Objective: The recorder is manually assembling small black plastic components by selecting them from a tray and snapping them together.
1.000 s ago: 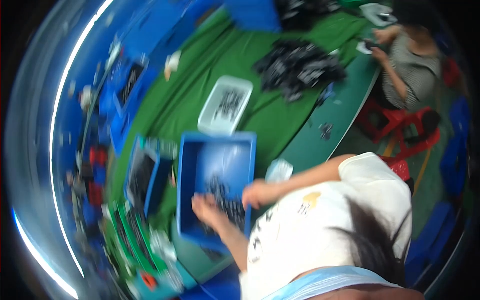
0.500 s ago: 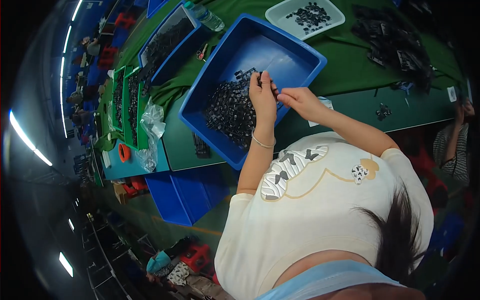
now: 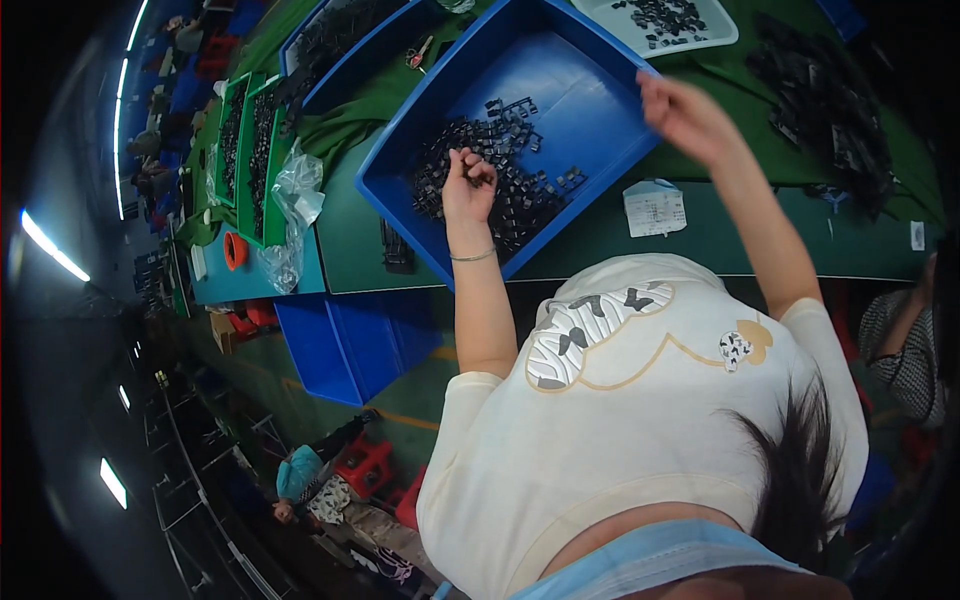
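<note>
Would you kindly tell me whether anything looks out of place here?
Two mild oddities: the blue tub sits askew to the green table's near edge, and crumpled clear plastic lies loose beside the green trays, perhaps discarded wrapping.

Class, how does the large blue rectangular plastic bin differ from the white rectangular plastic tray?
Size: the blue rectangular plastic bin looks larger than the white rectangular plastic tray. Place: the bin lies closer in, the tray beyond it. Hands: the left hand is over the bin, while no hand is over the tray. Both contain small black parts.
</note>
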`<state>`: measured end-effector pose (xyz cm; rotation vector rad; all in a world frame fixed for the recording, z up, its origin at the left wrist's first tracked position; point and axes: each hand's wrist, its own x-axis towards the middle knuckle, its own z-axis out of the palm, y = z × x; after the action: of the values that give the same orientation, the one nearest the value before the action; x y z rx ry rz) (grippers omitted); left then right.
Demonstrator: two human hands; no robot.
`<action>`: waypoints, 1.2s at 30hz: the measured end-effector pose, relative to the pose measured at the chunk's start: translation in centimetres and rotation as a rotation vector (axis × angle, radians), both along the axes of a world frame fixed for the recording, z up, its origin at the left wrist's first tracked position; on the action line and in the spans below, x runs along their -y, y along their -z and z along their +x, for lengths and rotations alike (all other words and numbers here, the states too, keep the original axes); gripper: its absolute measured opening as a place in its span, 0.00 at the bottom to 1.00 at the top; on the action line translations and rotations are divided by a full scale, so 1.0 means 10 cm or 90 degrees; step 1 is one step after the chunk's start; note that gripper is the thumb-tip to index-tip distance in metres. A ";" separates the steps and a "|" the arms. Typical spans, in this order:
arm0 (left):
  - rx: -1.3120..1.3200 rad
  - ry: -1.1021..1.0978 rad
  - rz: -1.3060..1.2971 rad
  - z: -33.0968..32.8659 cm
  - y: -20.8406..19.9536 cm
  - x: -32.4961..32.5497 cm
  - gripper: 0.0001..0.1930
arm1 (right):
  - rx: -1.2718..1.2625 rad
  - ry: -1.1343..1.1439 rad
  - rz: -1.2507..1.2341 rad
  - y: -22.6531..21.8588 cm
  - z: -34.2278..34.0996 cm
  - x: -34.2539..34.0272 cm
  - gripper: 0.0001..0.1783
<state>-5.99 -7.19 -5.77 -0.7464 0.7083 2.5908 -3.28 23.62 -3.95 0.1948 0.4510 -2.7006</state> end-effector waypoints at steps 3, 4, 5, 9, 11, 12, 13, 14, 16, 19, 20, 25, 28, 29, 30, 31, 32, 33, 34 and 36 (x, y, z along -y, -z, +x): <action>-0.042 0.106 0.016 -0.13 0.09 -0.15 0.15 | -0.105 0.109 -0.016 -0.07 -0.56 -0.54 0.25; -0.065 0.120 -0.048 -0.18 0.08 -0.21 0.15 | -0.072 0.187 0.042 -0.11 -0.62 -0.57 0.28; -0.091 0.138 -0.110 -0.26 0.06 -0.30 0.14 | -0.014 0.132 -0.004 0.05 -0.65 -0.67 0.29; -0.162 0.223 -0.376 -0.54 0.09 -0.53 0.10 | -0.044 0.131 0.265 0.14 -0.18 -0.42 0.15; -0.257 0.330 -0.778 -0.71 0.21 -0.59 0.09 | -0.045 0.145 0.305 0.09 0.07 -0.32 0.13; -0.370 0.312 -1.050 -0.80 0.32 -0.62 0.09 | -0.039 0.148 0.324 0.10 0.15 -0.30 0.12; -0.494 0.328 -1.202 -0.82 0.43 -0.60 0.11 | -0.034 0.150 0.343 0.11 0.23 -0.28 0.11; -0.628 0.337 -1.349 -0.82 0.47 -0.64 0.13 | 0.019 0.155 0.394 0.07 0.29 -0.27 0.10; -0.539 0.550 -1.354 -0.86 0.49 -0.64 0.14 | 0.041 0.168 0.426 0.11 0.41 -0.31 0.10; -0.531 0.481 -1.330 -0.90 0.39 -0.54 0.11 | 0.073 0.173 0.471 0.10 0.53 -0.29 0.09; -0.522 0.394 -1.269 -0.93 0.37 -0.48 0.11 | 0.077 0.164 0.500 0.09 0.55 -0.26 0.09; -0.456 0.267 -0.750 -0.32 -0.57 -0.88 0.08 | -0.048 0.059 0.606 -0.19 0.56 0.17 0.10; -0.439 0.360 -0.720 0.06 -0.81 -1.00 0.08 | -0.154 0.051 0.647 -0.35 0.48 0.51 0.11; -0.456 0.352 -0.678 0.15 -0.76 -0.97 0.08 | -0.169 0.049 0.665 -0.41 0.48 0.61 0.11; -0.475 0.337 -0.656 0.25 -0.74 -0.96 0.08 | -0.193 0.038 0.675 -0.45 0.48 0.67 0.12; -0.532 0.375 -0.718 0.32 -0.72 -0.94 0.07 | -0.228 0.028 0.730 -0.46 0.49 0.71 0.12; -0.467 0.450 -0.749 0.45 -0.91 -0.95 0.07 | -0.265 0.015 0.782 -0.45 0.51 0.75 0.13; -0.474 0.488 -0.735 0.52 -0.88 -0.92 0.07 | -0.301 -0.012 0.820 -0.49 0.54 0.75 0.13; -0.468 0.529 -0.719 0.58 -0.84 -0.88 0.07 | -0.304 -0.064 0.818 -0.53 0.58 0.74 0.13; -0.400 0.593 -0.565 0.72 -0.84 -0.80 0.08 | -0.324 -0.164 0.754 -0.56 0.70 0.69 0.14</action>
<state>1.23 0.79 2.67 0.2602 1.8813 1.5301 3.73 16.70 1.66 -0.2346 1.9993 -1.8710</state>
